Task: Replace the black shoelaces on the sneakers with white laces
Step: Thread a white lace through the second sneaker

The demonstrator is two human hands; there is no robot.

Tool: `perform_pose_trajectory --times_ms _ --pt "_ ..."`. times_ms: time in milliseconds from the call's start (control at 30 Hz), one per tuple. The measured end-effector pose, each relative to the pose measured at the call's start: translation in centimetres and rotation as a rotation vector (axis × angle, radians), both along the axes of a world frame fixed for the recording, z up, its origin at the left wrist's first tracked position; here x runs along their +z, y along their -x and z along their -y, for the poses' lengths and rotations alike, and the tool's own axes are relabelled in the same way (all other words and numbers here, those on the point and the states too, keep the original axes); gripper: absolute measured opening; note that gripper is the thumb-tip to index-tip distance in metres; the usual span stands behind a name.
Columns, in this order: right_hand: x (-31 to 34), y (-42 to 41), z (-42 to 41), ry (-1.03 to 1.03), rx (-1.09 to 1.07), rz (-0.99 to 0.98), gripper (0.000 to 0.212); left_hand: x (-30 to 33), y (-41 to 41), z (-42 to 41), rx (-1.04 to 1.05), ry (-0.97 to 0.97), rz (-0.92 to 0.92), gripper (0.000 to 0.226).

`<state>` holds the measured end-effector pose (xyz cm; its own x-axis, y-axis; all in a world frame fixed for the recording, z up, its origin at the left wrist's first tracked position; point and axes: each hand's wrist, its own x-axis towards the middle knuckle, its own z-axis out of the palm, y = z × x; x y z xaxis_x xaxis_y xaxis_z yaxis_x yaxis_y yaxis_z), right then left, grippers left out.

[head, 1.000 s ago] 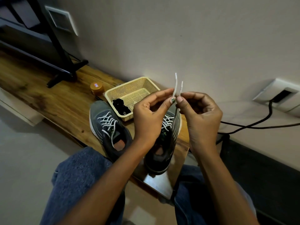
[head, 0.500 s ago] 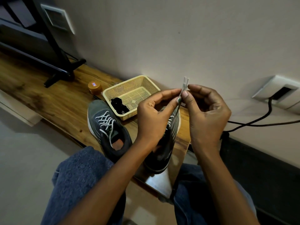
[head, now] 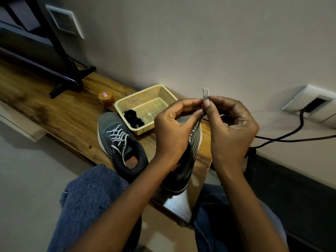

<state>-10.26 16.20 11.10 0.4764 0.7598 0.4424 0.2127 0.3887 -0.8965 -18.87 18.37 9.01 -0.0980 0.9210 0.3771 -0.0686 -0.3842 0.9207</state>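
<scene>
Two grey sneakers stand on a wooden bench. The left sneaker [head: 121, 146] is laced with a white lace [head: 118, 137]. The right sneaker [head: 185, 164] lies mostly behind my hands. My left hand [head: 174, 128] and my right hand [head: 231, 128] are raised above it, and both pinch the two white lace ends [head: 205, 93] side by side, tips pointing up. The lace runs down from my fingers to the right sneaker. A bundle of black laces [head: 133, 118] lies in a cream plastic basket [head: 163, 90] behind the shoes.
A small orange jar [head: 106, 98] stands left of the basket. A black stand [head: 69, 77] rests on the bench [head: 54, 113] at the far left. A black cable [head: 291, 135] runs from a wall socket [head: 312, 104] at the right. My knees in blue jeans are below.
The two lace tips, apart and longer above my fingers a second ago, are now drawn together and even. My hands rose slightly and moved closer together.
</scene>
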Motion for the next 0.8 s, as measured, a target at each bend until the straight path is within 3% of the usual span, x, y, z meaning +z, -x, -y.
perform_pose_trajectory --times_ms 333,633,800 --pt "-0.1 0.2 -0.1 -0.004 -0.001 -0.035 0.011 -0.2 0.1 -0.1 0.094 -0.162 -0.139 0.023" --pt "-0.2 -0.1 -0.2 0.053 0.074 -0.019 0.006 0.3 0.5 -0.6 0.047 -0.076 -0.127 0.014" --pt "-1.1 -0.7 -0.5 0.186 0.143 -0.072 0.015 0.5 0.8 -1.0 0.051 -0.06 -0.133 0.015"
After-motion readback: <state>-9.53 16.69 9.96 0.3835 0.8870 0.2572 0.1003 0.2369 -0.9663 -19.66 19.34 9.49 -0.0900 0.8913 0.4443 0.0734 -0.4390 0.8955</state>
